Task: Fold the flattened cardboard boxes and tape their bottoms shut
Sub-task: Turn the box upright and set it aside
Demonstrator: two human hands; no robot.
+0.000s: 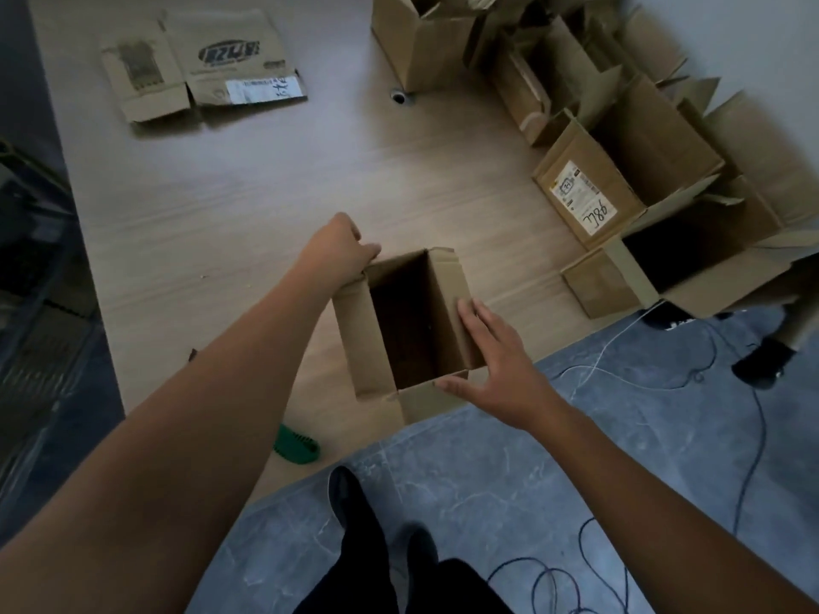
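Head view: small brown open-topped cardboard box [353,343] stands at near edge of pale wood surface [266,206], left hand [341,246] gripping its far corner flap, right hand [501,361] open, flat on right flap; uneven pressure could tip it off.

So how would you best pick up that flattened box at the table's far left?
Probably by its near edge, coming from the person's side: the flattened box lies flat on the table, so only an edge flap offers something to pinch, thumb above and fingers beneath.
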